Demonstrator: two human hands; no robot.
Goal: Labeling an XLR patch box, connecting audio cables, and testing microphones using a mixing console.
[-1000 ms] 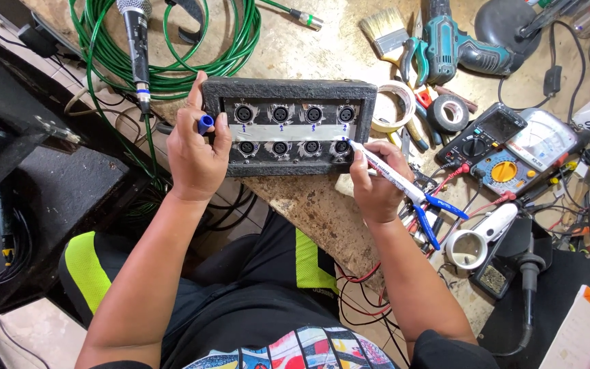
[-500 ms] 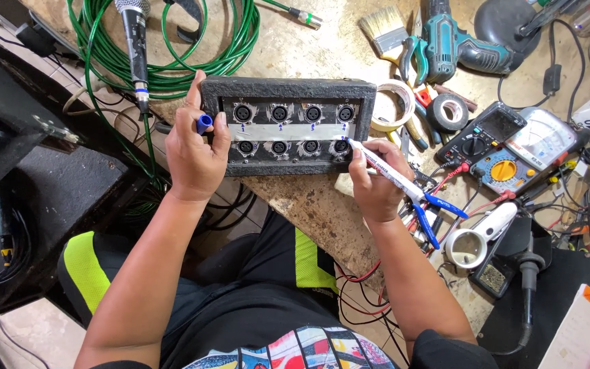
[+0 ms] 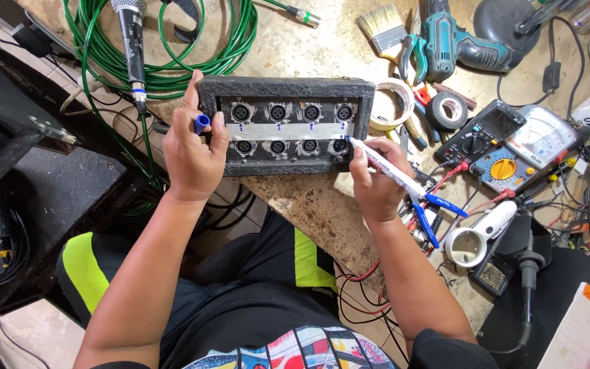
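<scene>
Connector box (image 3: 287, 126), a dark oblong with two rows of round sockets and a pale strip of tape between them, lies on the table (image 3: 308, 48) with its long axis running left to right, straight ahead of the person. Right hand (image 3: 375, 183) is closed around a white marker (image 3: 390, 171), whose tip touches the tape strip at the box's right end, beside the last socket; the pen's barrel slants back down and to the right, away from the box. Left hand (image 3: 194, 154) grips the box's left end, thumb up along its side, and pinches a blue marker cap (image 3: 201, 124) between the fingers. Each hand is at its own end, so the right is the nearer one to the writing spot. Beyond the box lie a coiled green cable (image 3: 172, 41), a microphone (image 3: 131, 41), tape rolls (image 3: 445, 109), a cordless drill (image 3: 445, 48) and two multimeters (image 3: 507, 143).
</scene>
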